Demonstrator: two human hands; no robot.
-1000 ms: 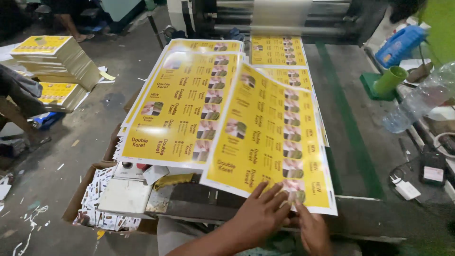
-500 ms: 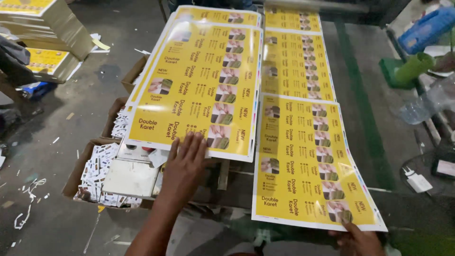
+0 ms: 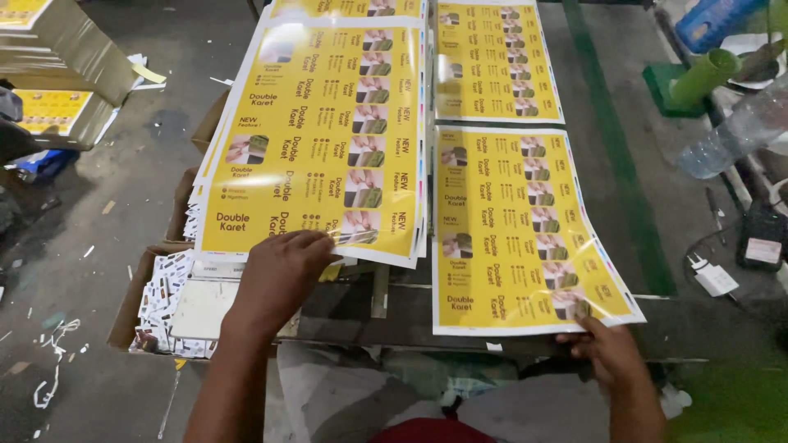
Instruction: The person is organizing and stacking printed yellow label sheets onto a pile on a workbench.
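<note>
The left hand [image 3: 283, 275] lies open on the left stack of yellow sheets [image 3: 316, 139]; the right hand [image 3: 607, 353] pinches the right yellow sheet [image 3: 517, 230] by its near edge.

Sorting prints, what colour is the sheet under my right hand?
Yellow with a white border, the printed sheet; head view.
</note>
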